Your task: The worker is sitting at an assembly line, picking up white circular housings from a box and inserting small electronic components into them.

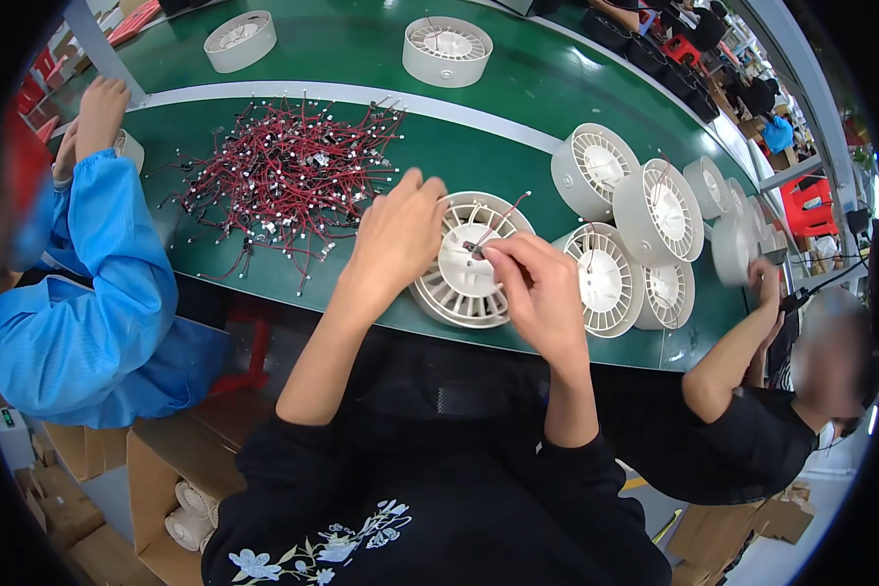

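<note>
A round white plastic fan housing [451, 295] with a slatted ring lies on the green table in front of me. My left hand [400, 234] is curled at the housing's upper left rim, its thumb hidden. My right hand [545, 293] pinches at the hub, thumb and forefinger closed on a short wire lead [476, 246] with a small dark part at its end. The lead's thin red strand rises past the far right rim. Left of the housing spreads a heap of red and black wire leads [288, 171] with small white connectors.
Several more housings [604, 278] stand stacked to the right, some with wires. Two housings [447, 54] sit beyond the white strip [342, 93]. A person in blue sleeves [88, 293] works at the left; another in black [723, 420] handles a housing at right. An open carton [166, 488] holds housings below.
</note>
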`<state>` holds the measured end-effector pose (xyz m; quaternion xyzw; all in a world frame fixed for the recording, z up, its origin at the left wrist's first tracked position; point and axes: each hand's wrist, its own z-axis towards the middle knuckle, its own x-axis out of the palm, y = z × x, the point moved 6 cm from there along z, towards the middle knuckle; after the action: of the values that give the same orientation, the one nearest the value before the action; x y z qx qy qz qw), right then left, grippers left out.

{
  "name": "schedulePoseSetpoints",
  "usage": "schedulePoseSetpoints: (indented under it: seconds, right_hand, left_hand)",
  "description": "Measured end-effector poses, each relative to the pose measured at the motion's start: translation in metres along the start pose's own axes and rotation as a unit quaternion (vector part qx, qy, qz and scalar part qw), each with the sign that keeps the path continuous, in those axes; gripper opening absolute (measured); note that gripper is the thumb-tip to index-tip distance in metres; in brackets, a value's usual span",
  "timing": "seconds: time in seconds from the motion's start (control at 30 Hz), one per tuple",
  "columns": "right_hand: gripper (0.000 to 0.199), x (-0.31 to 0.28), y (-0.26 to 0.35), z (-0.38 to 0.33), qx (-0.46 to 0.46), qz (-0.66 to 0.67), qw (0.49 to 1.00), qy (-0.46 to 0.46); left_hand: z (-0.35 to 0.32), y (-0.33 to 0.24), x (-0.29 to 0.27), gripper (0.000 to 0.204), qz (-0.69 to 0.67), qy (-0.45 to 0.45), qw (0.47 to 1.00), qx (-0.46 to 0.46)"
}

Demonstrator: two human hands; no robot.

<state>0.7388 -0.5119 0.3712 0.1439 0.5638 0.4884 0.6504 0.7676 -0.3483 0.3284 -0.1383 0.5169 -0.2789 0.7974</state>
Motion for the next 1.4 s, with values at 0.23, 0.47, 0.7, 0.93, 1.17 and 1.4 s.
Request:
schedulePoseSetpoints:
  seconds: [0.23,0.47,0.7,0.93,1.17,1.4]
  right_hand:
    - [0.010,0.017,-0.002,0.020,-0.023,-0.071,0.996,0.057]
    - [0.010,0.033,-0.008,0.026,-0.001,-0.031,0.993,0.112]
    - [0.009,0.031,-0.015,0.028,0.047,-0.059,0.994,0.076]
    - [0.010,0.026,-0.014,0.025,-0.050,-0.076,0.995,0.050]
    - [0.015,0.032,-0.005,0.022,-0.156,-0.156,0.974,0.051]
    - [0.016,0.032,-0.004,0.022,-0.177,-0.196,0.963,0.060]
  left_hand:
    - [-0.068,-0.021,-0.015,0.013,-0.175,0.058,0.968,-0.172]
    - [-0.065,-0.012,-0.012,0.013,-0.222,0.041,0.951,-0.211]
    - [-0.051,-0.006,-0.004,0.015,-0.246,0.005,0.955,-0.163]
    - [-0.047,0.002,0.006,0.012,-0.290,0.074,0.935,-0.189]
    - [-0.050,0.001,0.007,0.011,-0.303,0.045,0.936,-0.172]
    - [-0.048,-0.001,0.003,0.011,-0.278,0.059,0.946,-0.157]
